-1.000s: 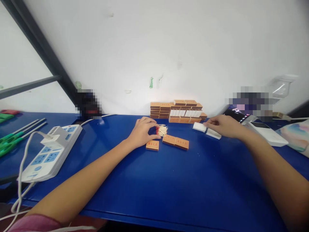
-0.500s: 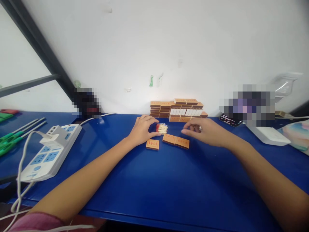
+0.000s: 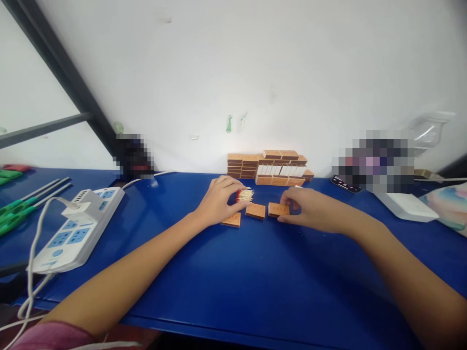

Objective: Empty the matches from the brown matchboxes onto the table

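A small heap of red-tipped matches [image 3: 245,195] lies on the blue table. My left hand [image 3: 221,199] curves around its left side, thumb and fingers apart, holding nothing that I can see. Its thumb reaches past the heap, just above an orange matchbox [image 3: 255,211], and partly covers another matchbox [image 3: 232,221] at the left. My right hand [image 3: 304,208] has thumb and fingers closed on the right end of a third matchbox [image 3: 278,210], which sits slightly apart from the middle one. A small pale piece shows behind the right fingers; I cannot make it out.
Stacked matchboxes [image 3: 272,170] stand against the wall behind the matches. A power strip [image 3: 78,233] with a white cable and green-handled tools [image 3: 18,214] occupy the left. To the right lie a phone [image 3: 345,183] and a white box [image 3: 404,204].
My right hand has come down toward me and taken hold of the right matchbox, which has separated from the middle one. My left thumb has shifted right, over the matchboxes.
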`<act>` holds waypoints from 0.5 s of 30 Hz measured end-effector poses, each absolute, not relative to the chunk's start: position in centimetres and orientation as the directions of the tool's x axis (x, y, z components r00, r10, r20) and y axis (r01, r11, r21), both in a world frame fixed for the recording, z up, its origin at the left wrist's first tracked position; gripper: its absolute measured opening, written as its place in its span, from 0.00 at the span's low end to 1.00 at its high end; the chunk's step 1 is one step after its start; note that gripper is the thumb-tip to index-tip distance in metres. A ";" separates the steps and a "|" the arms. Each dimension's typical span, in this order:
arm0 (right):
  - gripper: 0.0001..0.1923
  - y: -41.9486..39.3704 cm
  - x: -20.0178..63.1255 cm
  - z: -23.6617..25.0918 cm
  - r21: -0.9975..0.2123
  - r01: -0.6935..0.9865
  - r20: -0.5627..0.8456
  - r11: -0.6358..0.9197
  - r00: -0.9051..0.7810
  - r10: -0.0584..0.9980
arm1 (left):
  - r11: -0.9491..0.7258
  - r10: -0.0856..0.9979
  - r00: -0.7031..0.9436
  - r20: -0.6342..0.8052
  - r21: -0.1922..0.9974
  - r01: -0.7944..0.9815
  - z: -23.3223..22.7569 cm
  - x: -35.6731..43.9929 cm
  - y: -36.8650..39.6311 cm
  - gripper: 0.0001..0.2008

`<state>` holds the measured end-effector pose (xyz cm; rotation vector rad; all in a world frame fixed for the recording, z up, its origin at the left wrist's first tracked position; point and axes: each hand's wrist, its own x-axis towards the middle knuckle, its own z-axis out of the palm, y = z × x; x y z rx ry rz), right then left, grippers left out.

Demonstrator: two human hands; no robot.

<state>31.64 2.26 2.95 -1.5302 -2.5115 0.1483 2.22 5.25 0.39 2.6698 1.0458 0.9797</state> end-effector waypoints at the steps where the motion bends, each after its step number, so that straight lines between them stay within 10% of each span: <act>1: 0.12 2.2 31.6 3.1 -0.140 0.874 0.185 0.465 -0.438 0.880 | -0.764 0.634 0.557 0.537 0.322 0.559 0.5 2.4 4.9 0.18; 10: 0.12 0.0 27.7 3.1 -0.156 0.734 0.446 0.661 -0.545 0.710 | -0.850 0.508 0.611 0.607 0.240 0.468 0.5 3.3 3.0 0.23; 15: 0.22 0.6 26.9 2.6 -0.554 0.623 0.488 0.552 -0.293 0.822 | -0.791 0.585 0.493 0.644 0.318 0.523 0.5 3.1 3.5 0.18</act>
